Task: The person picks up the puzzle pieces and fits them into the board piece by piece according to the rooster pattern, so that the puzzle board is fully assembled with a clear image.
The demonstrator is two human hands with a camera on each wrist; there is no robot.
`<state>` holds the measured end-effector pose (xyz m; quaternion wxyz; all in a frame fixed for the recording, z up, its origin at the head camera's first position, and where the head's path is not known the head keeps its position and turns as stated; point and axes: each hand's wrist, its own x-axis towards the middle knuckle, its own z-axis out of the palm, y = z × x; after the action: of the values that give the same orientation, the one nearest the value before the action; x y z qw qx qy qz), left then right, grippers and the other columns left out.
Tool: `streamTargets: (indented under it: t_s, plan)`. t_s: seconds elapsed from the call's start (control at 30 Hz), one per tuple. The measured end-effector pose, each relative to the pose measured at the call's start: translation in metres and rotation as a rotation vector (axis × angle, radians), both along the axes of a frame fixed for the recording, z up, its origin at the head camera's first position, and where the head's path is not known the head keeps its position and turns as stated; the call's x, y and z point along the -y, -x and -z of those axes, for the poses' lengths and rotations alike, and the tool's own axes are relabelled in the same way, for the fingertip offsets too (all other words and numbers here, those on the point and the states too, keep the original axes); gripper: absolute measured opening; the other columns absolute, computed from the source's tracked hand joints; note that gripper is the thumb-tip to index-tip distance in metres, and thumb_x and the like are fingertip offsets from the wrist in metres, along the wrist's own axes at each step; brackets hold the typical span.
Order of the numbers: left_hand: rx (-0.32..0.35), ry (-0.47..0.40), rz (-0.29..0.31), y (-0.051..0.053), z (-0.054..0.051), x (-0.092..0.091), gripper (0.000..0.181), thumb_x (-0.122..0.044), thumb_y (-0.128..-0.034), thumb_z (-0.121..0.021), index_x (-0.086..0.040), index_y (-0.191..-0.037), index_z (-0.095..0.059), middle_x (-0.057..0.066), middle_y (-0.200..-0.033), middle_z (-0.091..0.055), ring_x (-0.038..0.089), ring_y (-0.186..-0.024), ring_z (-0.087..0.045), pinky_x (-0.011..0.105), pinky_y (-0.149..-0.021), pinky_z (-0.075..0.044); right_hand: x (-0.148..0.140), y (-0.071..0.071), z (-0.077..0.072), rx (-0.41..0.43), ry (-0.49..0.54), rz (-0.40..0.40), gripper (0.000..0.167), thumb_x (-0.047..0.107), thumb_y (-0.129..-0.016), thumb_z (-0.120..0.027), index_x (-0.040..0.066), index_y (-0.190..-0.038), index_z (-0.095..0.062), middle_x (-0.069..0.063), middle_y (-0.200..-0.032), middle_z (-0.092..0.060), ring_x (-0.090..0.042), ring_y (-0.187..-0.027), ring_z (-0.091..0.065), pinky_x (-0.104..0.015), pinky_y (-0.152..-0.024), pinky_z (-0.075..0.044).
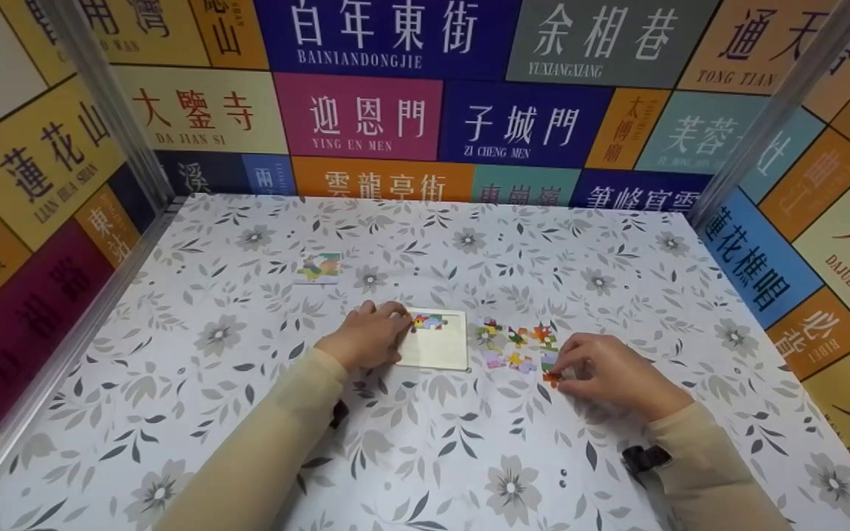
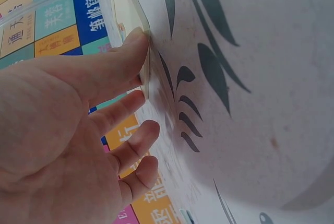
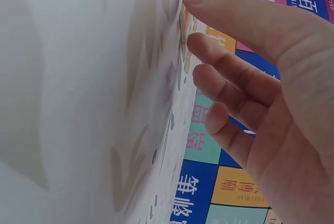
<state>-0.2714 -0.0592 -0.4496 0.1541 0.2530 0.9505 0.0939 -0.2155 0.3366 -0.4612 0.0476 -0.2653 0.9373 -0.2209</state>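
A shallow cream tray (image 1: 436,354) lies mid-table, with a few joined puzzle pieces (image 1: 431,321) along its upper edge. The left hand (image 1: 370,335) holds the tray's left side; in the left wrist view the thumb of that hand (image 2: 78,125) lies on the tray rim (image 2: 136,4), other fingers loosely bent. Right of the tray, several colourful loose pieces (image 1: 517,335) lie spread out. At their right end the right hand (image 1: 613,372) has thumb and index finger at a piece (image 1: 549,377). In the right wrist view, the right hand (image 3: 261,88) touches the piece's edge with its thumb; a firm pinch is unclear.
A small square picture card (image 1: 319,268) with a puzzle-like print lies at the back left of the flower-patterned tablecloth (image 1: 510,479). Walls of coloured sign panels (image 1: 366,114) stand behind the table and at both sides, with clear edge strips at the corners.
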Motion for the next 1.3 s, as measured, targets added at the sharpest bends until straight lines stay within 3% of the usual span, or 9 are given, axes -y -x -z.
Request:
streamTargets:
  t_s: [0.2,0.57,0.83,1.1,1.3]
  plan:
    - [0.005,0.007,-0.008,0.0004,0.0008,-0.0009,0.063,-0.026,-0.0964,-0.074,-0.016,-0.154,-0.05,0.004,-0.161,-0.04,0.036,-0.137,-0.042,0.055,-0.115,-0.036,0.0014,0.001,0.0002,-0.02,-0.003,0.012,0.013,0.018,-0.083,-0.086,0.023,-0.095,-0.083,0.009,-0.104,-0.072,-0.012,-0.093,-0.065,-0.03,-0.082,-0.052]
    - [-0.002,0.012,0.003,0.0007,0.0002,0.0009,0.065,-0.027,-0.0964,-0.073,-0.014,-0.155,-0.048,0.006,-0.161,-0.04,0.036,-0.137,-0.043,0.056,-0.116,-0.036,0.0012,0.0015,0.002,0.023,0.053,0.016,0.017,0.017,-0.083,-0.087,0.022,-0.097,-0.082,0.009,-0.104,-0.072,-0.014,-0.091,-0.066,-0.028,-0.079,-0.052]
    - [0.012,-0.001,0.004,-0.0008,-0.0016,0.0016,0.066,-0.026,-0.0967,-0.073,-0.014,-0.156,-0.046,0.006,-0.162,-0.04,0.035,-0.137,-0.043,0.056,-0.116,-0.035,0.0036,0.0015,0.0031,0.025,0.008,0.083,0.023,0.02,-0.081,-0.088,0.024,-0.102,-0.081,0.008,-0.114,-0.072,-0.019,-0.111,-0.067,-0.045,-0.098,-0.053]
    - [0.0,-0.033,0.022,-0.0004,-0.0005,0.0038,0.062,-0.026,-0.0956,-0.074,-0.014,-0.152,-0.052,0.007,-0.16,-0.041,0.038,-0.136,-0.042,0.058,-0.114,-0.036,0.0021,0.002,0.0023,-0.009,0.053,0.022,0.019,0.016,-0.081,-0.088,0.02,-0.098,-0.081,0.005,-0.106,-0.072,-0.016,-0.087,-0.064,-0.028,-0.075,-0.052]
    - [-0.002,-0.022,0.024,0.0002,0.0002,0.0038,0.063,-0.027,-0.0959,-0.074,-0.014,-0.153,-0.051,0.007,-0.161,-0.041,0.038,-0.137,-0.042,0.059,-0.114,-0.036,0.0012,0.0034,0.0011,0.042,0.064,0.018,0.018,0.012,-0.082,-0.087,0.019,-0.097,-0.081,0.005,-0.1,-0.073,-0.015,-0.081,-0.063,-0.025,-0.072,-0.05]
